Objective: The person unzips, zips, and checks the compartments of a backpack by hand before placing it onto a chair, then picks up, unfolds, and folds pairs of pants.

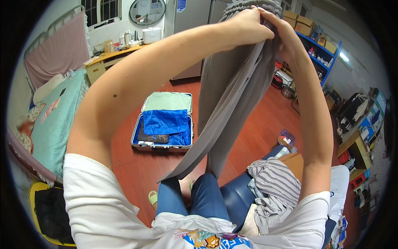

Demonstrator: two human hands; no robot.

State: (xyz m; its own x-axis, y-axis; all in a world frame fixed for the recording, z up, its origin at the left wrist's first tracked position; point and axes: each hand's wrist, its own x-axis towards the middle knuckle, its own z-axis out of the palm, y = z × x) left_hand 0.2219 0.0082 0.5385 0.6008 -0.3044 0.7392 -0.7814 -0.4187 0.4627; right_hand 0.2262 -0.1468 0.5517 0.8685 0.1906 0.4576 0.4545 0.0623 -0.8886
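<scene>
A pair of grey trousers (226,99) hangs in front of me, its gathered elastic waistband at the top and its legs reaching down to my knees. My left hand (248,28) is closed on the cloth just below the waistband. Close beside it, my right hand (282,31) grips the same trousers at the right edge, its fingers partly hidden by the fabric. Both arms are raised high. On the floor beyond the legs lies an open suitcase (133,139) with a blue cloth bag (166,121) and a dark flat pouch (152,137) inside.
Striped clothes (275,178) are heaped on a dark blue seat (236,195) at my right. A bed with a green cover (58,120) stands at the left, near a yellow chair (35,199). A desk (99,66), a fridge (186,33) and blue shelves (325,58) line the far side.
</scene>
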